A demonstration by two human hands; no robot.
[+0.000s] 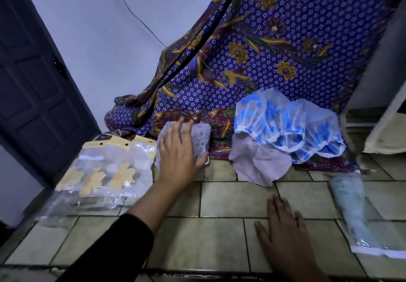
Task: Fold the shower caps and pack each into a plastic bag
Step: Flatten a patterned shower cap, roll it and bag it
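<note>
My left hand [179, 153] reaches forward and grips a folded pale shower cap [201, 141] at the far edge of the tiled surface. My right hand [283, 229] lies flat and open on the tiles near the front, holding nothing. To the right of the gripped cap sit two puffed white shower caps with blue flowers [285, 123], and a plain lilac cap [259, 160] lies partly under them. A stack of clear plastic bags with yellow flower prints [105, 171] lies at the left. One packed bag holding a bluish cap [356, 213] lies at the right.
A blue and gold patterned cloth [252, 61] drapes down behind the caps and spreads onto the tiled surface [219, 200]. A dark door [33, 83] stands at the left. A pale cabinet or frame [382, 110] rises at the right edge.
</note>
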